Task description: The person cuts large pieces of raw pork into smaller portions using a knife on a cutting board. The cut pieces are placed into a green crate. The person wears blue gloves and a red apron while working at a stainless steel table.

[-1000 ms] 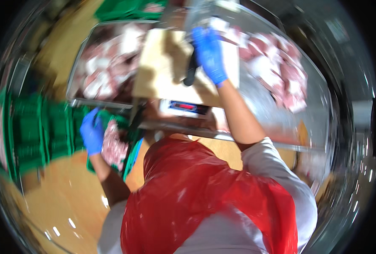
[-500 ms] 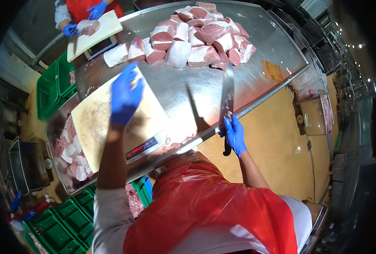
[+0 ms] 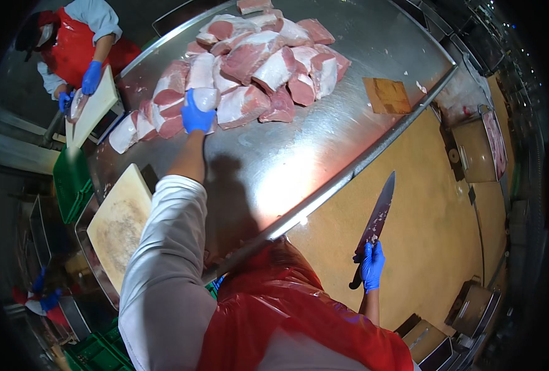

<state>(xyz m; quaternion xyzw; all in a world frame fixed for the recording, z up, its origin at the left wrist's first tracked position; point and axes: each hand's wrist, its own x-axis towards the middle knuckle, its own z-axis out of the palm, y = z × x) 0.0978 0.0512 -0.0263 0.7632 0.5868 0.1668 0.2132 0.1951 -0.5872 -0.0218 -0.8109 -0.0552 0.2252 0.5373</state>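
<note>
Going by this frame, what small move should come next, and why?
I would probably have the left hand draw the meat piece it touches toward the cutting board: that hand is at the near edge of the pile, no meat shows on the board, and the right hand holds the knife past the edge of the table.

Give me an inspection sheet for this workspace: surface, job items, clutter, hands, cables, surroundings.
Surface: metal table, shiny, with a glare patch near its front edge.
Job items: heap of meat pieces on the table; stained cutting board at left; knife with scraps on its blade.
Clutter: brown sheet and small scraps near the table's right end.
Hands: left hand on a pale piece, grip unclear; right hand holds the knife over the floor, tip away from the body.
Cables: thin dark floor line at right; cord or seam, cannot tell.
Surroundings: co-worker at another board; green crates at left.
</note>
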